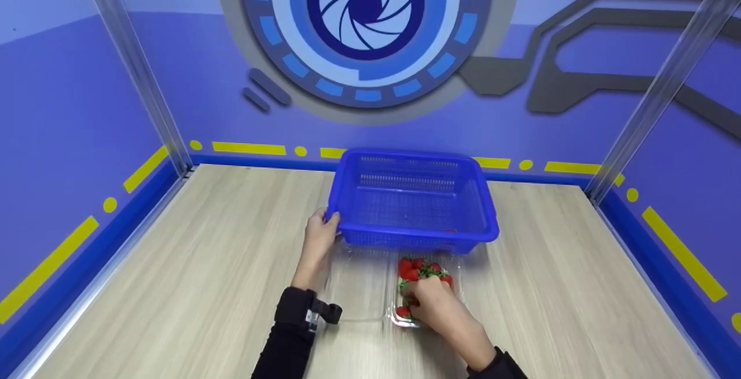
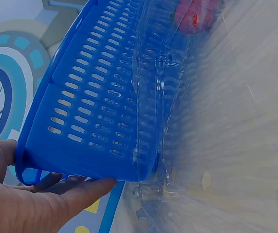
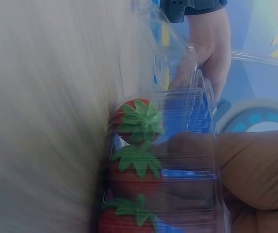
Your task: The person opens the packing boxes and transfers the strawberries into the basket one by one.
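My left hand (image 1: 321, 237) grips the front left corner of a blue plastic basket (image 1: 414, 235), thumb at its rim and fingers beneath, as the left wrist view shows. In front of the basket lies an open clear plastic clamshell box (image 1: 389, 304), its lid half to the left. Several red strawberries (image 1: 407, 266) with green leaves fill its right half. My right hand (image 1: 437, 304) reaches down into that half. In the right wrist view its fingers are behind the clear wall near a strawberry (image 3: 139, 121); whether they pinch one is hidden.
A small red bit (image 1: 451, 230) shows inside the basket by its front wall. The wooden table (image 1: 231, 286) is bounded by blue printed panels (image 1: 191, 78) at the back and sides, with metal posts (image 1: 136, 66) at the corners.
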Available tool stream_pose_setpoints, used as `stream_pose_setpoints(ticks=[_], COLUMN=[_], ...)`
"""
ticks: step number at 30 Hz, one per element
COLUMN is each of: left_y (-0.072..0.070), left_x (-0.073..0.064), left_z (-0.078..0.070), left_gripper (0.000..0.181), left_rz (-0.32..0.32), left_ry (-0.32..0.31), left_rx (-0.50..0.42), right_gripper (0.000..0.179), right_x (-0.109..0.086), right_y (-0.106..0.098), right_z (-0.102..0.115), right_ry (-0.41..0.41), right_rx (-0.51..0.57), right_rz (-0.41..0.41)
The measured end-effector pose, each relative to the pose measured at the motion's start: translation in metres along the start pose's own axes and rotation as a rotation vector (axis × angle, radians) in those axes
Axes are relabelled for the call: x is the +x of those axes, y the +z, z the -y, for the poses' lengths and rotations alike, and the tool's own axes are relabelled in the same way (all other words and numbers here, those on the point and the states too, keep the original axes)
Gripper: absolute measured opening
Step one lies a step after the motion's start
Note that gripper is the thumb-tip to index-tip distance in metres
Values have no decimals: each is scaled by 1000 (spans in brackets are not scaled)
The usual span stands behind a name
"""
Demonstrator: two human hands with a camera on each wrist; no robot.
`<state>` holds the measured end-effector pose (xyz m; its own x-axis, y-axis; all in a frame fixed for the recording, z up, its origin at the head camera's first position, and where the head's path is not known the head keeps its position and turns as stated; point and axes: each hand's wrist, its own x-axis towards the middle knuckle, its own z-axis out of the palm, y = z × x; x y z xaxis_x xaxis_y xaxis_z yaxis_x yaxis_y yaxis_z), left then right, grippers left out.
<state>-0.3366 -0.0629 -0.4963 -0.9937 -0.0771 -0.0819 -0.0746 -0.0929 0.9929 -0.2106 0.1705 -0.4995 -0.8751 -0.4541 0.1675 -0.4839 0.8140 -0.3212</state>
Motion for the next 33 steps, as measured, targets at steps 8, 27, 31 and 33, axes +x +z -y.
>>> stream_pose_setpoints(ticks=[8, 27, 31, 33], left_y=[0, 1, 0, 0], left_x=[-2, -2, -2, -2], left_z=[1, -2, -1, -1], left_gripper=[41, 44, 45, 45], left_rz=[-4, -1, -3, -4], left_ry=[6, -38, -35, -34], left_rx=[18, -11, -10, -4], right_gripper=[41, 22, 22, 21], right_x=[-3, -23, -30, -32], right_y=[-5, -77, -92, -97], right_z=[0, 2, 1, 1], right_ry=[-22, 105, 189, 218], right_rx=[15, 116, 152, 139], right_rz=[-24, -228, -241, -253])
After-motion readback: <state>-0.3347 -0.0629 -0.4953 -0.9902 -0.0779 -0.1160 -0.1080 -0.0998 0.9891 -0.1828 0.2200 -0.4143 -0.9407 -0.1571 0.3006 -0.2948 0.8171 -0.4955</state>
